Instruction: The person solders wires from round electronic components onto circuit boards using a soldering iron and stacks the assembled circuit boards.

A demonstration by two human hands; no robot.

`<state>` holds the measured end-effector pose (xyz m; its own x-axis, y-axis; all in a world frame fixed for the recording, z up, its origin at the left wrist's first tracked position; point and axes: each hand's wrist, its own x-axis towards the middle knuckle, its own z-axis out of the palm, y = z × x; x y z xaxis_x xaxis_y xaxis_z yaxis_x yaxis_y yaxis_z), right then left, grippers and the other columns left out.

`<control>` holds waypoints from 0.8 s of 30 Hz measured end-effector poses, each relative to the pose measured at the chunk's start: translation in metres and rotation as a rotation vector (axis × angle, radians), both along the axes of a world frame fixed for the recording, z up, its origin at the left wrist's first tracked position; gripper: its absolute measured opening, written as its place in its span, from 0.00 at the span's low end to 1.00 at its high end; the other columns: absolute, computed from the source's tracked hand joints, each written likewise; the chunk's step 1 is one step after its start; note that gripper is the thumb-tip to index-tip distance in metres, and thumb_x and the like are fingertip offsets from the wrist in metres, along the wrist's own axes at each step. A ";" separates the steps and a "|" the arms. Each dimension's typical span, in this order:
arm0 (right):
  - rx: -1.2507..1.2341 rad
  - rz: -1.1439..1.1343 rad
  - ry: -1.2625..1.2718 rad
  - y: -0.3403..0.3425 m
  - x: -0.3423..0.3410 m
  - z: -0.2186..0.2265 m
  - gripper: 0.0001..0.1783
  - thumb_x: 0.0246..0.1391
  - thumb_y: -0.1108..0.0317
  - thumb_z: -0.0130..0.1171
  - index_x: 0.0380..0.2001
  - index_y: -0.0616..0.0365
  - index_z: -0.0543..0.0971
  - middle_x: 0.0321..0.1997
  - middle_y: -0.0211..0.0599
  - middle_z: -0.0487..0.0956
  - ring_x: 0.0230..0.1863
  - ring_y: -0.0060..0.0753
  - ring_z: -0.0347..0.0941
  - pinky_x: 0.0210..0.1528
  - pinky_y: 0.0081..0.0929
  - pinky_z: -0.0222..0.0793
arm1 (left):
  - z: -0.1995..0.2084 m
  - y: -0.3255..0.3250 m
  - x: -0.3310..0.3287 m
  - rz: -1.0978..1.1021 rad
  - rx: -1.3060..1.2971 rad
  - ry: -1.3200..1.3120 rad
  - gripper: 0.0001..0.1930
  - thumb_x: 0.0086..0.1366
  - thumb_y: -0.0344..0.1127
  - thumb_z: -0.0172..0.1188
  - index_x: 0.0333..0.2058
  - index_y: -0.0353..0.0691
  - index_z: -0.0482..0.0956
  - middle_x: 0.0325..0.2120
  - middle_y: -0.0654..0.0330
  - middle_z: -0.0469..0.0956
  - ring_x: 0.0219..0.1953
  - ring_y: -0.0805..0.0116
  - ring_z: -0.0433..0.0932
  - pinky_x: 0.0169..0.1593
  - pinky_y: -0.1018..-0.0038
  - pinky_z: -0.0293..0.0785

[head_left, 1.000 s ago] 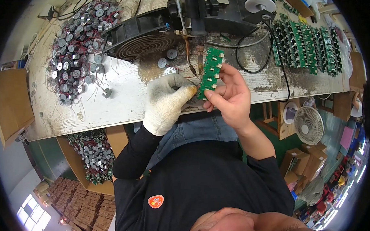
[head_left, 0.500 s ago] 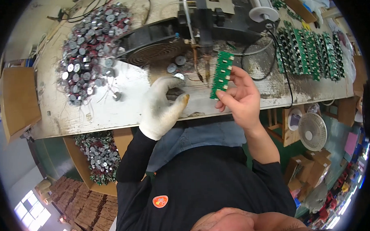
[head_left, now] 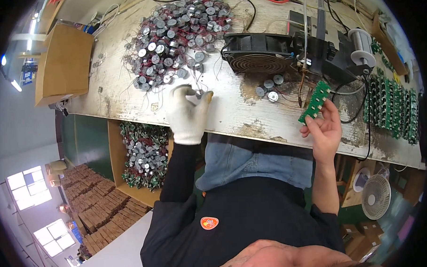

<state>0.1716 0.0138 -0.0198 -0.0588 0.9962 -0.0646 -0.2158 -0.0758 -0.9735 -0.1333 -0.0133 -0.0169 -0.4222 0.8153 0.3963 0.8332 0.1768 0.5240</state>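
Held green circuit board (head_left: 316, 102) in bare right hand (head_left: 325, 132), raised above bench (head_left: 231, 111), just inward of near edge and right of the middle. Pinched it at lower end, with thumb across the face and fingers tucked behind. Angled free upper end up and right, near thin copper-coloured tube (head_left: 301, 84); couldn't tell whether touching.

Judged board light, thin and stiff, likely to flex little, not very slippery against bare skin. Rated small white connectors (head_left: 324, 99) along one long edge as fragile spots; best gripped by the ends or plain margins, without squeezing connectors.

Had gloved left hand (head_left: 187, 114) low over bench, inward of near edge and left of the middle. Saw thumb and forefinger parted in a C, with small grey piece (head_left: 201, 93) at the gap; couldn't confirm contact. Judged piece light and hard, any thin leads delicate; better taken by the body.

Spotted heap of grey round parts (head_left: 159, 48) beyond, toward far left corner, and rows of green boards (head_left: 389, 104) at right end.

Bent right elbow, with wrist roughly straight. Reached left forearm in black sleeve (head_left: 179, 167) toward near edge.
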 end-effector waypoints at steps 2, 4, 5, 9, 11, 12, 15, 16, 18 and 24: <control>0.003 0.003 0.009 0.000 0.002 -0.004 0.31 0.51 0.84 0.56 0.59 0.69 0.59 0.50 0.48 0.70 0.27 0.26 0.76 0.23 0.18 0.70 | 0.000 0.009 0.002 0.011 -0.088 -0.215 0.15 0.48 0.34 0.71 0.29 0.34 0.75 0.23 0.54 0.77 0.25 0.64 0.76 0.31 0.73 0.71; 0.002 -0.010 0.020 0.000 0.003 -0.005 0.31 0.51 0.84 0.56 0.58 0.69 0.59 0.50 0.48 0.70 0.27 0.27 0.76 0.23 0.18 0.70 | 0.002 0.008 0.004 -0.031 0.017 -0.356 0.09 0.52 0.27 0.67 0.28 0.33 0.75 0.22 0.57 0.78 0.21 0.73 0.74 0.28 0.78 0.70; 0.004 -0.009 0.033 0.001 0.001 -0.005 0.31 0.51 0.84 0.56 0.58 0.69 0.59 0.50 0.48 0.70 0.27 0.27 0.76 0.23 0.18 0.70 | 0.005 0.002 0.008 -0.008 0.039 -0.470 0.07 0.53 0.25 0.66 0.28 0.33 0.76 0.23 0.57 0.79 0.21 0.76 0.74 0.28 0.79 0.70; 0.002 -0.007 0.029 0.002 -0.002 -0.004 0.31 0.51 0.84 0.56 0.58 0.69 0.59 0.51 0.49 0.70 0.27 0.28 0.76 0.23 0.19 0.70 | 0.019 -0.015 0.016 -0.089 0.043 -0.710 0.06 0.58 0.22 0.61 0.34 0.29 0.75 0.28 0.57 0.80 0.23 0.78 0.76 0.29 0.84 0.71; -0.003 -0.003 0.020 0.002 -0.002 -0.003 0.31 0.51 0.84 0.56 0.58 0.69 0.59 0.51 0.49 0.70 0.27 0.28 0.76 0.23 0.19 0.70 | 0.026 -0.017 0.026 -0.110 0.063 -0.824 0.06 0.60 0.23 0.60 0.35 0.28 0.74 0.29 0.55 0.80 0.24 0.77 0.76 0.29 0.84 0.72; 0.000 -0.008 0.012 0.002 -0.001 -0.003 0.31 0.51 0.84 0.56 0.58 0.69 0.59 0.51 0.49 0.70 0.27 0.27 0.76 0.23 0.18 0.70 | 0.027 -0.017 0.029 -0.132 0.090 -0.936 0.06 0.61 0.23 0.59 0.36 0.28 0.73 0.30 0.53 0.80 0.24 0.75 0.77 0.29 0.83 0.72; -0.001 -0.007 0.010 0.001 0.001 -0.003 0.31 0.51 0.85 0.55 0.58 0.69 0.59 0.51 0.49 0.70 0.27 0.27 0.76 0.23 0.18 0.70 | 0.027 -0.016 0.030 -0.171 0.068 -1.017 0.08 0.62 0.24 0.58 0.38 0.29 0.70 0.33 0.50 0.79 0.23 0.73 0.77 0.28 0.82 0.72; -0.001 0.001 0.021 0.002 0.001 -0.003 0.31 0.51 0.85 0.55 0.58 0.69 0.59 0.51 0.49 0.70 0.27 0.27 0.76 0.23 0.18 0.70 | 0.029 -0.015 0.030 -0.147 0.101 -1.083 0.09 0.63 0.25 0.57 0.39 0.30 0.68 0.33 0.47 0.79 0.23 0.73 0.77 0.27 0.81 0.73; 0.000 0.002 0.026 0.002 0.001 -0.002 0.31 0.51 0.85 0.55 0.58 0.69 0.59 0.51 0.49 0.70 0.27 0.27 0.76 0.23 0.18 0.70 | 0.033 -0.013 0.026 -0.192 0.146 -1.192 0.11 0.63 0.27 0.58 0.39 0.29 0.67 0.33 0.45 0.79 0.23 0.72 0.77 0.27 0.80 0.73; -0.003 0.005 0.030 0.002 0.001 0.000 0.31 0.50 0.85 0.56 0.58 0.69 0.59 0.50 0.49 0.70 0.27 0.26 0.76 0.23 0.18 0.71 | 0.038 0.002 0.031 -0.186 0.108 -1.202 0.25 0.63 0.34 0.61 0.50 0.25 0.60 0.37 0.41 0.78 0.31 0.62 0.81 0.36 0.73 0.79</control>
<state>0.1724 0.0158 -0.0201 -0.0660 0.9957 -0.0657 -0.2445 -0.0800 -0.9663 -0.1024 -0.0117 0.0215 -0.4472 0.8892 -0.0968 -0.1842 0.0144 0.9828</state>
